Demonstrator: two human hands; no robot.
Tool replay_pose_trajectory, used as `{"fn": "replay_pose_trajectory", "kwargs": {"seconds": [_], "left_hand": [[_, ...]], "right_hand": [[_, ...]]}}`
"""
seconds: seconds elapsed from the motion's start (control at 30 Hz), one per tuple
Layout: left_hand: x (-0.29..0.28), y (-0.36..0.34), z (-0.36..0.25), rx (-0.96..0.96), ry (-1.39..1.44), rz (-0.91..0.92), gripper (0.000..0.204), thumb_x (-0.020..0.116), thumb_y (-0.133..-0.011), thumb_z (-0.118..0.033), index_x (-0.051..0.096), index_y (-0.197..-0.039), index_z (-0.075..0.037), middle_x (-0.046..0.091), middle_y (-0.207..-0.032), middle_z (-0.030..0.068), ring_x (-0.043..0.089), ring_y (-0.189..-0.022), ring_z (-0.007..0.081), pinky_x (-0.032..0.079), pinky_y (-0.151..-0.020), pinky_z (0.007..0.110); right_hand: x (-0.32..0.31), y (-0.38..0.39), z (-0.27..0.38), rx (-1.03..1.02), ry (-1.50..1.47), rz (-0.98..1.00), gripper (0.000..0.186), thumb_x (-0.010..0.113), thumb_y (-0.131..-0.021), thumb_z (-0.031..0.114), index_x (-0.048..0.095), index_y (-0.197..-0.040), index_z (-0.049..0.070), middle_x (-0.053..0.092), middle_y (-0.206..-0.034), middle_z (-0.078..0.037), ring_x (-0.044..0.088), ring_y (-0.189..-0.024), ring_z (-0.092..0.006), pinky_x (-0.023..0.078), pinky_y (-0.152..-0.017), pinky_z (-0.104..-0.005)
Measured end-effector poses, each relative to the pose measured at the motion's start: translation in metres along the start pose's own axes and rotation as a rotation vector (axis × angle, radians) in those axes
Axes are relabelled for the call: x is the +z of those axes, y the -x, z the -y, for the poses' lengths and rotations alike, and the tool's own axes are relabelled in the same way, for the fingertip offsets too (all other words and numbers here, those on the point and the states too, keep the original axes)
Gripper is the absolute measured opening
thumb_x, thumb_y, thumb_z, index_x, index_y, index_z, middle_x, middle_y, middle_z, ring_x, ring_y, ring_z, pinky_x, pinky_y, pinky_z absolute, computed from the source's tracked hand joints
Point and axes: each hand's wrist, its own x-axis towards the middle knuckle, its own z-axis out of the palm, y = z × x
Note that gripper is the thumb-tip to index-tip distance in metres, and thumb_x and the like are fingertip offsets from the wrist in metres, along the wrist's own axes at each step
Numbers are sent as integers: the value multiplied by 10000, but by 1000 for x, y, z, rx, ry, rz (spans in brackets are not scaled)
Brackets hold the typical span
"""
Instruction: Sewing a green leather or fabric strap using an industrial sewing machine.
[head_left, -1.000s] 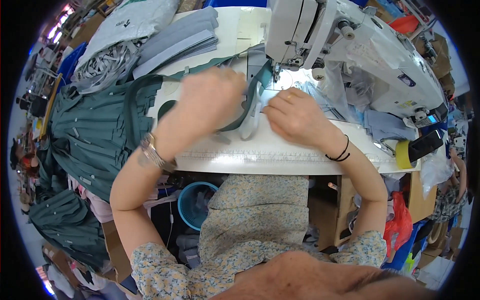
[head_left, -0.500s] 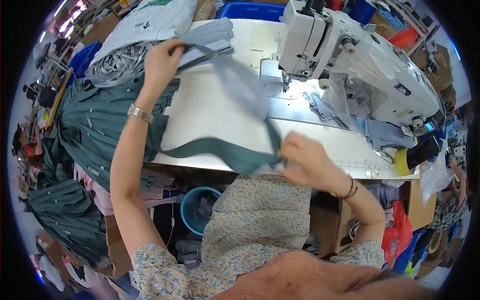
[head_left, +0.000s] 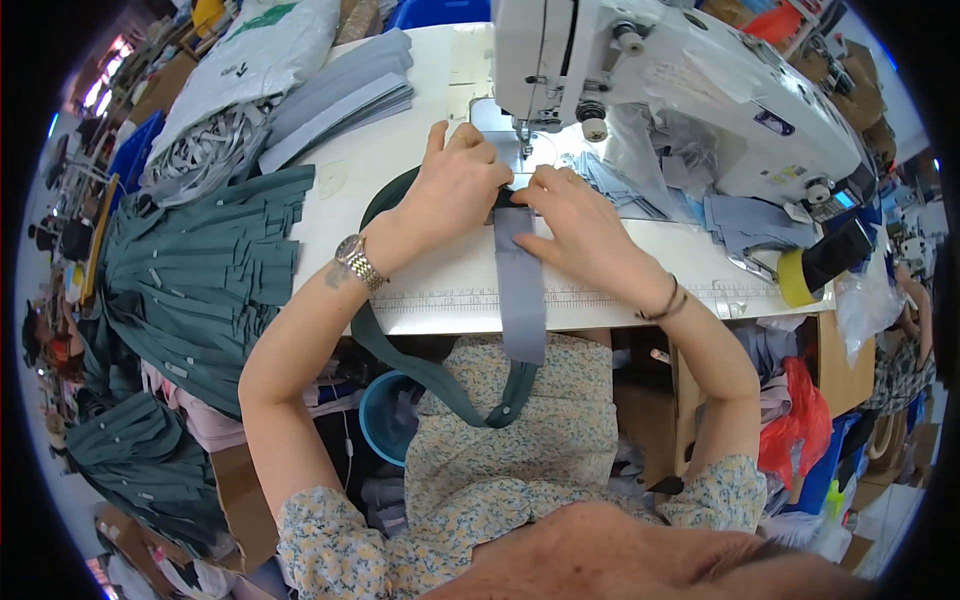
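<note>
My left hand and my right hand meet just in front of the needle of the white sewing machine. Both are closed, fingertips pinching the dark green fabric strip where it meets a grey fabric piece. From there the grey piece runs down over the table's front edge. The green strip loops round below my left forearm, hangs off the edge and joins the grey piece's lower end. My right thumb lies on the grey piece. The pinched edges are partly hidden under my fingers.
Green strips hang over the table's left side. Grey pieces are stacked behind, beside a white plastic bag. More grey pieces and a black-and-yellow roll sit right. A blue bin stands below.
Both hands have come together at the machine's needle, the left moving right and nearer, the right moving farther away. The swinging grey piece now hangs straight down between them and me.
</note>
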Motion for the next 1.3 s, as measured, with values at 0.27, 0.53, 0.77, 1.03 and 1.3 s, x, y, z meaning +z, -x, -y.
{"fn": "replay_pose_trajectory", "kwargs": {"seconds": [0.27,0.53,0.77,1.03,1.3], "left_hand": [[1,5,22,-149,72,28,149,670,-804,-61,746,-929,-90,679,-886,50,555,-1032,266,363,-983,456],[-1,16,6,-62,-28,-104,182,685,-814,-84,718,-992,-91,665,-1044,66,557,-1093,268,367,-1039,502],[-9,40,-29,109,93,-10,329,754,-771,-112,672,-1077,-20,660,-1142,120,608,-1130,285,492,-972,395],[14,-1,0,149,-144,11,314,686,-842,-224,649,-1037,20,655,-1082,124,634,-1090,269,478,-940,375],[20,-15,4,89,-53,-26,329,704,-850,-208,647,-1088,12,661,-1127,128,642,-1090,245,485,-945,366]], "right_hand": [[5,34,-5,-255,-65,209,276,729,-764,124,635,-1006,31,597,-1180,-114,555,-1106,-323,471,-940,-403],[-11,62,22,-205,122,368,589,768,-717,178,565,-1253,39,513,-1411,-151,479,-1320,-306,388,-1098,-459],[10,49,16,-344,179,96,405,714,-682,195,625,-1028,4,614,-1178,-170,598,-1123,-299,477,-990,-422],[3,4,-30,-400,338,208,276,599,-792,61,642,-1054,-14,662,-1119,-126,630,-1108,-247,471,-1018,-423],[9,7,-49,-410,407,-7,266,616,-799,89,636,-1046,-9,639,-1104,-100,631,-1099,-237,484,-995,-397]]}}
